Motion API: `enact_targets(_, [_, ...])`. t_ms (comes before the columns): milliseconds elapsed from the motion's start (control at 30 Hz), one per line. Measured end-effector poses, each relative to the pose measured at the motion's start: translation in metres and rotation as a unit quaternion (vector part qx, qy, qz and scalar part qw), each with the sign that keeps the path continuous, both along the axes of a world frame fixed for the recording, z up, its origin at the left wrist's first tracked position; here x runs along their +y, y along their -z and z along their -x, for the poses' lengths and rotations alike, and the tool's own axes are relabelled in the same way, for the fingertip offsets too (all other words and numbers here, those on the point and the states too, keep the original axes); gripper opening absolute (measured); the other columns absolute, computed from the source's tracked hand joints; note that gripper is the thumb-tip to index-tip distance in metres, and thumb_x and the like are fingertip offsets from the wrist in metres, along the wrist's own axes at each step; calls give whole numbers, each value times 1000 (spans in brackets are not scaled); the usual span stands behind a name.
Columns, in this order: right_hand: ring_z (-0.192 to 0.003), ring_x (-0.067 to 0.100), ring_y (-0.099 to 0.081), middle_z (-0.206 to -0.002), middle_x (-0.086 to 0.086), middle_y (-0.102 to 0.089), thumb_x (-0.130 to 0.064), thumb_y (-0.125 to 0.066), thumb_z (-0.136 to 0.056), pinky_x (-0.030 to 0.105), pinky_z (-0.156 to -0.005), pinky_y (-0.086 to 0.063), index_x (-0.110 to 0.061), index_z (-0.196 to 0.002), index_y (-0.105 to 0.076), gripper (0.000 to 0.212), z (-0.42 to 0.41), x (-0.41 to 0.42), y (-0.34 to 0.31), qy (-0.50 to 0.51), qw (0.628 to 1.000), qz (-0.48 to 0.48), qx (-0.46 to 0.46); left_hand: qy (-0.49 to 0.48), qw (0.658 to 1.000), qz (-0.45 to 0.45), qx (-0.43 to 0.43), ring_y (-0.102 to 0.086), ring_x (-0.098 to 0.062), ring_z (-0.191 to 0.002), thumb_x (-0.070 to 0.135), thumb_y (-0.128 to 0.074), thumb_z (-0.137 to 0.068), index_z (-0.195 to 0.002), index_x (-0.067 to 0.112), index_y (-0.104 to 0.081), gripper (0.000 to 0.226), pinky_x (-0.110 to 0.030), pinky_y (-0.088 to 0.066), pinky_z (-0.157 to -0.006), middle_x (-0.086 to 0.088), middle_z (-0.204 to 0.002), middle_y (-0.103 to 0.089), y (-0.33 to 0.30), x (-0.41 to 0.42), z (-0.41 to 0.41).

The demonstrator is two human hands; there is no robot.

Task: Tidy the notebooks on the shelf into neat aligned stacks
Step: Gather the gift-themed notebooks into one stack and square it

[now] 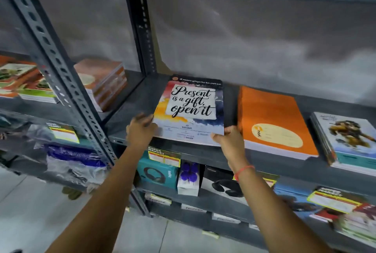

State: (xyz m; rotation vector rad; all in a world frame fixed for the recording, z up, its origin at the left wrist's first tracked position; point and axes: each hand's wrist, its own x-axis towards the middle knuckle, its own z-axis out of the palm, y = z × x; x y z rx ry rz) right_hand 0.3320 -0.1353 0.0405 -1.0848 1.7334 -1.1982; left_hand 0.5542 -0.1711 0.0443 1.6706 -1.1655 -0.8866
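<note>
Head view, shelf: a grey metal shelf (pixel 134 98) with slotted uprights carries the notebooks at about chest height; a grey sheet hangs behind it.
Head view, quote notebook: a notebook (pixel 191 108) with the words "Present is a gift, open it" on a painted cover lies flat on the shelf, left of centre, its near edge at the shelf's front lip. It looks to be the top of a thin pile, though the layers under it are hard to tell.
Left hand: the left hand (pixel 140 128) is at the notebook's near left corner, its fingers (pixel 147 119) curled and touching the left edge. They are bent around the corner, but blur hides whether they pinch it or only press against it.
Right hand: the right hand (pixel 230 140) is at the near right corner, thumb on top of the cover and fingers below, closed on the notebook's corner. A red thread (pixel 243 171) circles that wrist.
Orange stack: an orange stack of notebooks (pixel 274 120) sits just beside the quote notebook on its right, apart from it by a narrow strip of shelf, turned slightly askew.
Illustrated stack: a further stack (pixel 348 140) with an animal picture on top lies at the right end, its edges fanned and uneven.
Left bay: in the next bay, a brown-covered stack (pixel 103 81) stands near the back, and green and orange books (pixel 22 79) lie at the far left.
Lower shelves: boxed headphones (pixel 157 171) and other packaged goods with yellow price tags fill the shelves below.
</note>
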Motion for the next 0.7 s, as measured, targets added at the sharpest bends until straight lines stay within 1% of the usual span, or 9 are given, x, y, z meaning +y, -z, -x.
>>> enact_targets(67, [-100, 23, -56, -109, 9, -60, -17, -65, -81, 29, -76, -45, -9, -107, -55, 29, -5, 4, 11, 16, 1000, 24, 6, 13, 996, 25, 85, -50, -19, -122, 7, -52, -87, -131, 9, -47, 44, -28, -40, -102, -4, -137, -49, 7, 5, -1])
enact_targets(133, [-132, 21, -41, -143, 6, -43, -28, -55, -90, 33, -109, -33, -13, -138, -38, 54, -8, 12, 17, 23, 999, 43, -13, -5, 984, 36, 174, -57, -2, -109, 12, -47, -90, -135, 16, -42, 45, -19, -44, -95, 4, -130, -55, 11, 10, 1])
enact_targets(167, [-139, 18, -30, -152, 1, -32, -34, -49, -92, 32, -114, -24, -17, -144, -28, 58, -10, 15, 20, 23, 998, 53, -38, -11, 978, 32, 206, -54, -3, -112, 16, -45, -91, -136, 18, -41, 44, -20, -40, -98, 2, -134, -52, 15, 10, 2])
enact_targets(267, [-142, 12, -19, -157, -5, -18, -43, -36, -94, 29, -114, -16, -25, -148, -14, 61, -18, 13, 23, 3, 992, 59, -114, -16, 968, 14, 250, -40, -16, -130, 30, -42, -93, -134, 22, -43, 42, -39, -26, -115, 0, -145, -43, 22, 6, 6])
enact_targets(433, [-125, -1, -24, -153, -7, -25, -46, -37, -92, 22, -103, -19, -31, -148, -10, 63, -28, 8, 28, -35, 992, 70, -102, -25, 971, 75, 227, -44, -8, -116, 27, -40, -93, -123, 25, -55, 34, -20, -31, -96, 7, -126, -52, 24, 8, 14])
enact_targets(500, [-121, -5, -25, -150, -11, -27, -45, -42, -91, 19, -102, -21, -32, -147, -11, 66, -25, 9, 27, -49, 991, 71, -105, 10, 970, 78, 231, -53, -9, -110, 22, -44, -92, -120, 27, -56, 31, -20, -37, -96, 5, -120, -58, 25, 7, 8])
enact_targets(600, [-107, -31, -37, -134, -34, -35, -28, -57, -88, -3, -90, -31, -29, -147, -16, 72, -9, 14, 29, -90, 982, 82, -142, 111, 965, 56, 232, -63, 3, -96, 13, -56, -86, -127, 30, -48, 45, -17, -49, -81, 14, -109, -65, 31, 5, -13])
enact_targets(633, [-103, -32, -43, -126, -39, -41, -20, -61, -86, -6, -83, -37, -28, -147, -17, 76, -2, 16, 31, -113, 980, 81, -143, 148, 961, 48, 227, -63, 5, -95, 10, -58, -83, -129, 32, -47, 52, -15, -49, -78, 19, -108, -66, 34, 4, -21])
enact_targets(700, [-110, -16, -51, -124, -32, -49, -11, -65, -82, -1, -86, -42, -26, -147, -18, 82, 4, 21, 33, -156, 980, 67, -103, 203, 954, 41, 216, -64, 4, -95, 5, -61, -77, -118, 41, -54, 55, -12, -50, -75, 20, -109, -67, 38, 2, -35])
